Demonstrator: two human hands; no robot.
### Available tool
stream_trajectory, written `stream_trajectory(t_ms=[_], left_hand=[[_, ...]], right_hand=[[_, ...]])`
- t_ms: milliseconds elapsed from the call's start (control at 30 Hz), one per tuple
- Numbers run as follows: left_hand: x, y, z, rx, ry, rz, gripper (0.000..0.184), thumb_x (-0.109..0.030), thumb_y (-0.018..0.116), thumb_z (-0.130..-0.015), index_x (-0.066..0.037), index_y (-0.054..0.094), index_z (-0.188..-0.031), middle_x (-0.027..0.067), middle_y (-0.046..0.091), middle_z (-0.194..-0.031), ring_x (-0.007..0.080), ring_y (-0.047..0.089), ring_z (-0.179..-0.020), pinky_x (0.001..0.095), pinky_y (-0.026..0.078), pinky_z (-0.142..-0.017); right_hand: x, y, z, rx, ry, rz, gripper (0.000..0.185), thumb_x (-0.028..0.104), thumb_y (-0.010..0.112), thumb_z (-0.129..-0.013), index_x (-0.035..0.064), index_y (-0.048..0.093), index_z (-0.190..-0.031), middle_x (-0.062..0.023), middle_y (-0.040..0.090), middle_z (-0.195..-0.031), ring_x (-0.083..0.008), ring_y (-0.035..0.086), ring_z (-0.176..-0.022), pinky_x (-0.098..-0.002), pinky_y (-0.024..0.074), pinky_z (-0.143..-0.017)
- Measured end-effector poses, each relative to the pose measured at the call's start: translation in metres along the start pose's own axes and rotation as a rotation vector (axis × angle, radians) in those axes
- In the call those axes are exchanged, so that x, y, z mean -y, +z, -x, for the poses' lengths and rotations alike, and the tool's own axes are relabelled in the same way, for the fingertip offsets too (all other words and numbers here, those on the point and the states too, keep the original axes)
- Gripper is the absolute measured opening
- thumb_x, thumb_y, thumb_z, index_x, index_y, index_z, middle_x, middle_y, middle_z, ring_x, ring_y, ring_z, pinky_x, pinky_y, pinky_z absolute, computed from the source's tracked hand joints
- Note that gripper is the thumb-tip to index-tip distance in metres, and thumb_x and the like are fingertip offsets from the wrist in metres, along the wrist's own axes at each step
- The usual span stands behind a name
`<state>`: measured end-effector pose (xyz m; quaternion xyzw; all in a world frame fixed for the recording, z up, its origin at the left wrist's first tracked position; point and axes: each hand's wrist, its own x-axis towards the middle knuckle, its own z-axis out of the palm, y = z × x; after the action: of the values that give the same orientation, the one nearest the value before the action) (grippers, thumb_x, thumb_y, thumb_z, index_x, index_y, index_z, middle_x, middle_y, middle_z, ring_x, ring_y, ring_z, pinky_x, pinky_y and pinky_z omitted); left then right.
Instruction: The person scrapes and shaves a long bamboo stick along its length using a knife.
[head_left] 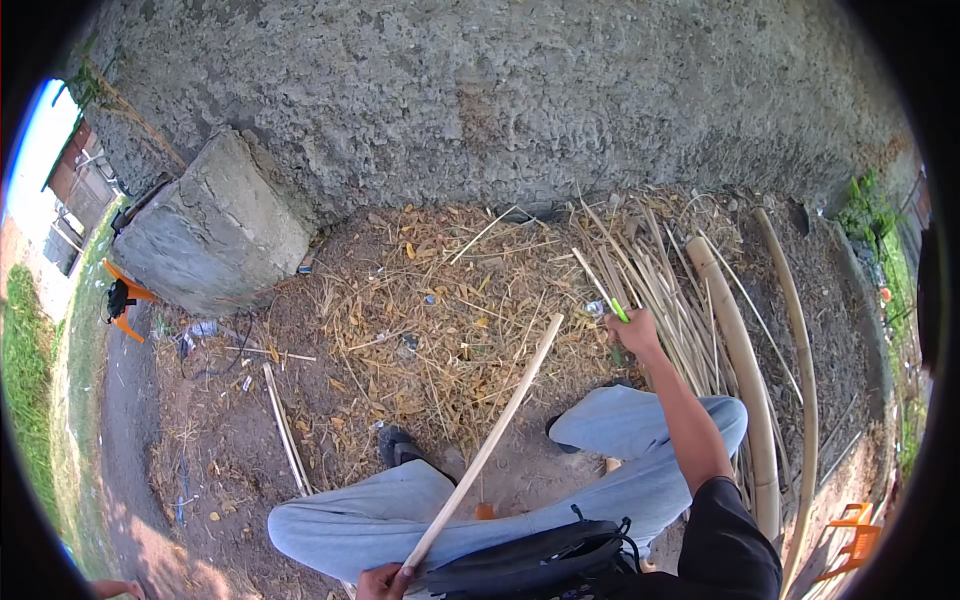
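My left hand [385, 582], at the bottom edge, is closed around the lower end of a long pale bamboo strip [490, 440]. The strip slants up and right across my left leg, its far end over the littered ground. My right hand [634, 332] is stretched forward and closed on the bright green handle of what looks like a knife [619, 311]. A thin pale length, apparently its blade, points up and left from the handle. That hand is beside a pile of split bamboo strips [660, 290], apart from the strip in my left hand.
Two thick bamboo poles [735, 345] [790, 330] lie to the right. Ahead stand a rough wall [500, 100] and a concrete block [215, 225]. Split pieces [285, 430] lie left. Orange chairs [858, 540] [125, 300] stand at both sides. Another person's hand [115, 589] shows bottom left.
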<state>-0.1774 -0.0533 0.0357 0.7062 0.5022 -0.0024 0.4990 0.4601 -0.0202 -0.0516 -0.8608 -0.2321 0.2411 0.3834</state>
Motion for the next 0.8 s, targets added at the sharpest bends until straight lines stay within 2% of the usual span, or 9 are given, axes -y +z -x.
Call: stream_trajectory(t_ms=[33, 67, 133, 167, 300, 433, 600, 667, 800], left_hand=[[-0.002, 0.002, -0.001, -0.026, -0.010, 0.002, 0.035, -0.032, 0.055, -0.104, -0.002, 0.071, -0.111, 0.0112, 0.070, -0.079, 0.0127, 0.061, -0.074, 0.0327, 0.050, -0.068], [-0.003, 0.003, -0.003, -0.051, -0.020, 0.003, 0.035, -0.032, 0.055, -0.104, -0.002, 0.071, -0.111, 0.0114, 0.069, -0.078, 0.0131, 0.061, -0.073, 0.0331, 0.050, -0.068], [-0.015, 0.005, -0.004, -0.083, 0.012, -0.015, 0.034, -0.032, 0.056, -0.104, -0.002, 0.072, -0.110, 0.0111, 0.069, -0.078, 0.0139, 0.061, -0.071, 0.0331, 0.050, -0.067], [-0.020, 0.006, -0.005, -0.116, 0.040, -0.035, 0.033, -0.032, 0.056, -0.104, -0.003, 0.072, -0.110, 0.0108, 0.069, -0.077, 0.0146, 0.061, -0.070, 0.0331, 0.049, -0.066], [-0.031, 0.006, -0.008, -0.111, -0.017, -0.066, 0.032, -0.031, 0.057, -0.103, -0.003, 0.072, -0.108, 0.0115, 0.068, -0.074, 0.0165, 0.061, -0.067, 0.0338, 0.049, -0.064], [-0.056, 0.004, -0.017, -0.139, -0.001, -0.087, 0.032, -0.032, 0.058, -0.102, -0.002, 0.070, -0.107, 0.0137, 0.065, -0.071, 0.0203, 0.061, -0.064, 0.0360, 0.048, -0.061], [-0.078, 0.010, -0.042, -0.202, 0.093, -0.003, 0.036, -0.035, 0.062, -0.100, -0.002, 0.069, -0.110, 0.0154, 0.065, -0.071, 0.0216, 0.060, -0.063, 0.0370, 0.048, -0.061], [-0.089, 0.014, -0.057, -0.204, 0.170, -0.006, 0.023, -0.020, 0.058, -0.102, 0.001, 0.067, -0.098, 0.0086, 0.057, -0.064, 0.0138, 0.048, -0.052, 0.0306, 0.039, -0.051], [-0.119, 0.012, -0.084, -0.268, 0.212, -0.076, 0.018, -0.015, 0.066, -0.095, 0.003, 0.067, -0.096, 0.0078, 0.066, -0.073, 0.0170, 0.059, -0.055, 0.0297, 0.046, -0.055]], right_hand=[[-0.009, 0.003, -0.004, 0.049, 0.060, -0.178, 0.037, 0.036, 0.078, -0.086, 0.0019, 0.069, -0.072, -0.0014, 0.062, -0.062, -0.0098, 0.049, -0.046, -0.0290, 0.0341, -0.044], [-0.019, 0.003, -0.007, 0.045, 0.058, -0.179, 0.037, 0.036, 0.078, -0.086, 0.0019, 0.069, -0.072, -0.0014, 0.062, -0.062, -0.0098, 0.049, -0.046, -0.0290, 0.0341, -0.044], [0.001, -0.006, 0.016, 0.308, 0.315, -0.362, 0.041, 0.038, 0.078, -0.088, 0.0007, 0.068, -0.074, 0.0001, 0.057, -0.062, -0.0063, 0.041, -0.045, -0.0251, 0.0277, -0.042], [0.020, -0.009, 0.032, 0.361, 0.343, -0.371, 0.039, 0.037, 0.075, -0.091, 0.0005, 0.068, -0.080, 0.0007, 0.054, -0.062, -0.0046, 0.036, -0.044, -0.0240, 0.0251, -0.041], [0.014, 0.016, 0.051, 0.412, 0.260, -0.677, 0.030, 0.029, 0.073, -0.094, 0.0006, 0.065, -0.095, -0.0051, 0.063, -0.075, -0.0042, 0.037, -0.045, -0.0233, 0.0262, -0.041], [0.036, 0.036, 0.090, 0.231, 0.150, -0.666, 0.024, 0.023, 0.070, -0.096, -0.0002, 0.065, -0.092, -0.0052, 0.063, -0.076, -0.0027, 0.036, -0.046, -0.0228, 0.0256, -0.040], [0.055, 0.057, 0.130, 0.290, 0.132, -0.696, 0.024, 0.023, 0.070, -0.096, -0.0008, 0.066, -0.092, -0.0020, 0.062, -0.070, -0.0025, 0.034, -0.043, -0.0242, 0.0223, -0.037], [0.071, 0.072, 0.149, 0.322, 0.106, -0.741, 0.024, 0.022, 0.070, -0.095, -0.0007, 0.066, -0.090, -0.0022, 0.062, -0.067, -0.0022, 0.035, -0.043, -0.0242, 0.0227, -0.037], [0.094, 0.095, 0.173, 0.313, 0.067, -0.881, 0.023, 0.021, 0.072, -0.094, -0.0002, 0.064, -0.088, -0.0030, 0.061, -0.067, -0.0026, 0.035, -0.043, -0.0243, 0.0224, -0.038]])
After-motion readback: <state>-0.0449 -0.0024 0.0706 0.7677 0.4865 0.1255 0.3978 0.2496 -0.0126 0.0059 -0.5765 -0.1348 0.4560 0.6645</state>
